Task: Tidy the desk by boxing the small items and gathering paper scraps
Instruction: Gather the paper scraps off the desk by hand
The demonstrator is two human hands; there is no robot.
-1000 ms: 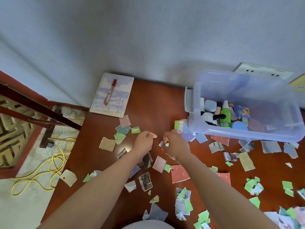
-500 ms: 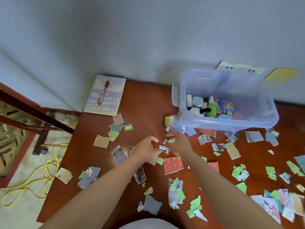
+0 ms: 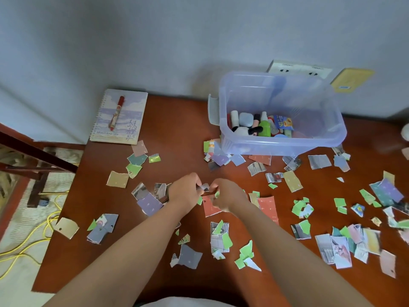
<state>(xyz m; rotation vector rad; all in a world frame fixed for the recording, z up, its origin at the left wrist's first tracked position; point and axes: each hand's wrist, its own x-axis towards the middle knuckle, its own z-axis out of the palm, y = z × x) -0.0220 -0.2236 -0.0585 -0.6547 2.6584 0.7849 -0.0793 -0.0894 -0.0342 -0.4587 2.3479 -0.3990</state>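
Note:
Both hands meet over the middle of the brown desk (image 3: 177, 129). My left hand (image 3: 184, 192) and my right hand (image 3: 228, 196) have curled fingers and together pinch a small grey-white paper scrap (image 3: 204, 187) between them. My right hand also holds a bit of green paper. Several torn paper scraps lie all over the desk: a red one (image 3: 210, 209) just below the hands, a purple one (image 3: 149, 203) to the left, green ones (image 3: 298, 207) to the right. A clear plastic box (image 3: 318, 138) at the back right holds several small items, such as a green bottle (image 3: 265, 127).
A spiral notebook (image 3: 130, 111) with a red pen (image 3: 116, 116) on it lies at the back left corner. Wall sockets (image 3: 298, 70) and a yellow card (image 3: 352, 79) are behind the box. Left of the desk edge, a yellow cable (image 3: 28, 242) lies on the floor.
The hands have come closer together and now both pinch the same small scrap. The camera has shifted, so the box and notebook sit further left in view.

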